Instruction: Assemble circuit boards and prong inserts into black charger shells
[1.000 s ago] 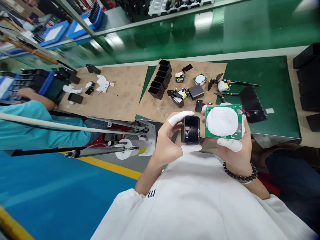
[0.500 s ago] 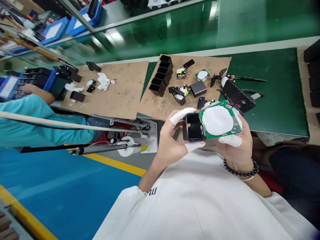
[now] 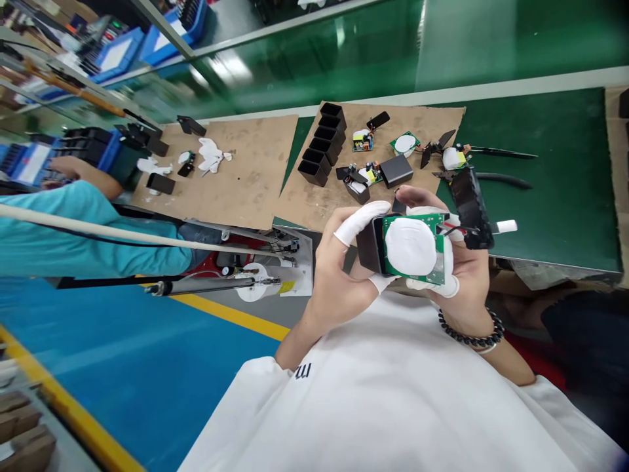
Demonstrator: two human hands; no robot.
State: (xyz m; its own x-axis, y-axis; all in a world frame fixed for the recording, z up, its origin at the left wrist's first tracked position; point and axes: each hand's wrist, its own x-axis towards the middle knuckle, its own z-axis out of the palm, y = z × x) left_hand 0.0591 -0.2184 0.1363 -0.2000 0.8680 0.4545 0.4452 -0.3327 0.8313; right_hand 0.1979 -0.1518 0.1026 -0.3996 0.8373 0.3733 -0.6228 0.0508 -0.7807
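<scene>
My left hand (image 3: 344,262), with white finger cots on thumb and forefinger, grips a black plastic housing (image 3: 369,246) whose open end faces right. In my right hand (image 3: 464,269) is a green circuit board (image 3: 438,259) with a round patch of white paste (image 3: 411,246). The board's left edge sits at the mouth of the housing, seemingly just inside it. Thin wires run from the board to a black end cover (image 3: 472,208), which hangs beyond my right fingers. The board's underside is hidden.
On the cardboard ahead stand a row of black housings (image 3: 323,144), a closed black case (image 3: 396,171) and loose circuit boards (image 3: 362,140). Black-handled pliers (image 3: 506,178) lie at right on the green mat (image 3: 555,216). A co-worker's turquoise sleeve (image 3: 93,226) is at left.
The board has moved left and straightened, from beside the housing to its open mouth. The black end cover has swung to a steeper angle beside my right hand.
</scene>
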